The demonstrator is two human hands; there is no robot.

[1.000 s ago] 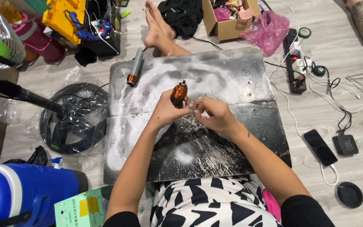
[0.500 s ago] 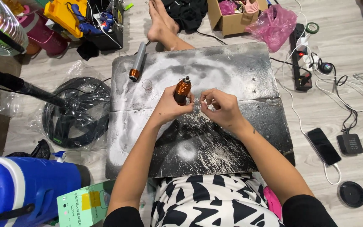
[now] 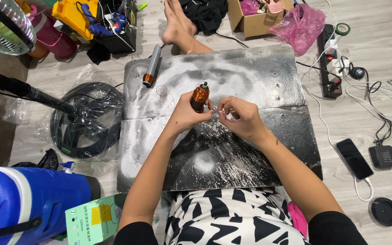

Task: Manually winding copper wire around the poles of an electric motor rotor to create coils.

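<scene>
My left hand (image 3: pixel 188 113) grips a copper-coloured cylindrical coil (image 3: pixel 200 97) upright over a dark board (image 3: pixel 259 81) smeared with white powder. My right hand (image 3: pixel 237 116) is just to its right, fingertips pinched together on something small and pale that I cannot make out. Both hands hover over the middle of the board. A grey tube with a copper-wound end (image 3: pixel 151 66) lies at the board's far left corner, and a small clear ring (image 3: pixel 161 90) lies near it.
A fan's plastic-wrapped round base (image 3: pixel 86 119) and pole sit left of the board, a blue container (image 3: pixel 28 204) at near left. Bare feet (image 3: pixel 178 22) rest beyond the board. A power strip (image 3: pixel 330 59), cables, a phone (image 3: pixel 354 159), a cardboard box (image 3: pixel 255 18) and a pink bag lie to the right.
The view has shifted slightly. My hands stay together over the board's middle with the coil upright; the right fingers keep working beside it.
</scene>
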